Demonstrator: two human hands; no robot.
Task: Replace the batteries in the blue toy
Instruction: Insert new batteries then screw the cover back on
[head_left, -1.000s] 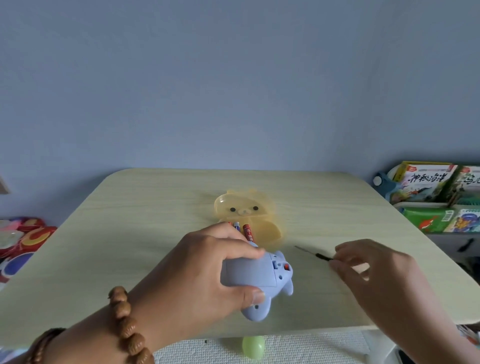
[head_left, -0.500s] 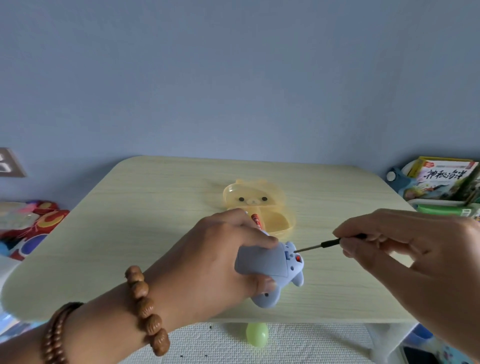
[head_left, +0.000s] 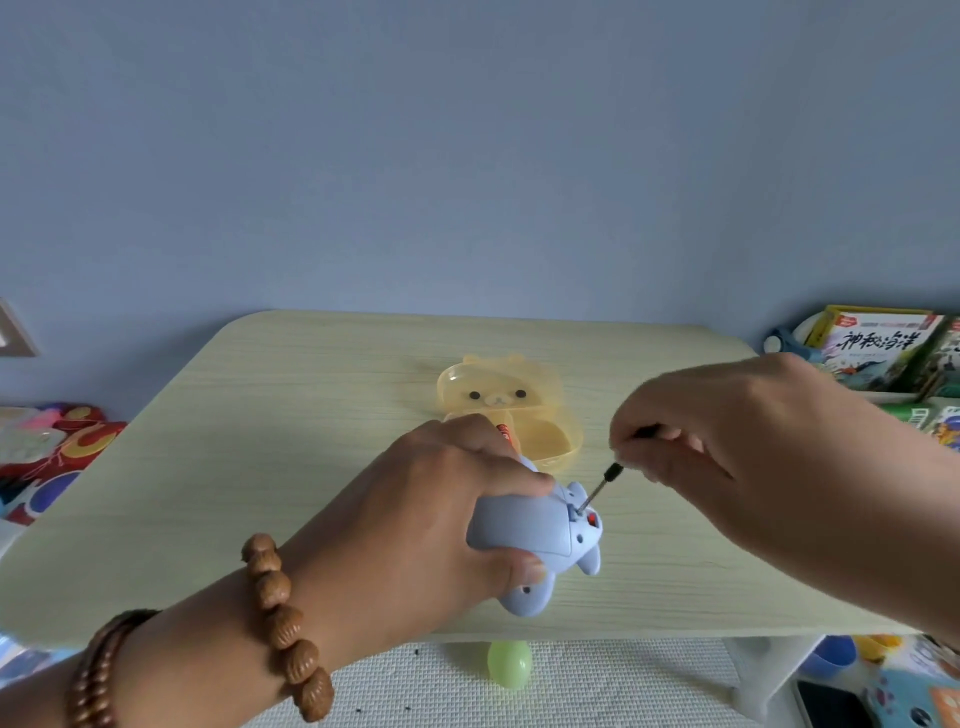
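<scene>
Just beyond the left hand (head_left: 431, 509) sits a translucent yellow bear-shaped case (head_left: 511, 410), lid swung open and standing toward the far side with its bear face showing. Its shallow tray lies nearest the knuckles; at least one red-labelled battery (head_left: 505, 435) pokes out from behind the fingers, though how many lie there is hard to tell because the hand covers that corner.

The left hand is wrapped around the blue toy (head_left: 540, 540), fingers over the top, thumb pressed under the near side, holding it on the pale wooden table (head_left: 260, 467) near the front edge. The toy lies underside up, its long axis running roughly from the palm out toward the right hand (head_left: 753, 457); its uncovered end, with small rounded limbs and a red spot, points right and slightly toward the wearer.

The right hand pinches a small black-handled screwdriver (head_left: 602, 480) between fingertips, hovering above and right of the toy. The shaft slants down and left, its tip meeting the toy's underside beside the red spot.

A beaded bracelet (head_left: 285, 629) circles the left wrist. A green plastic egg (head_left: 509, 664) lies on the floor below the table edge.
</scene>
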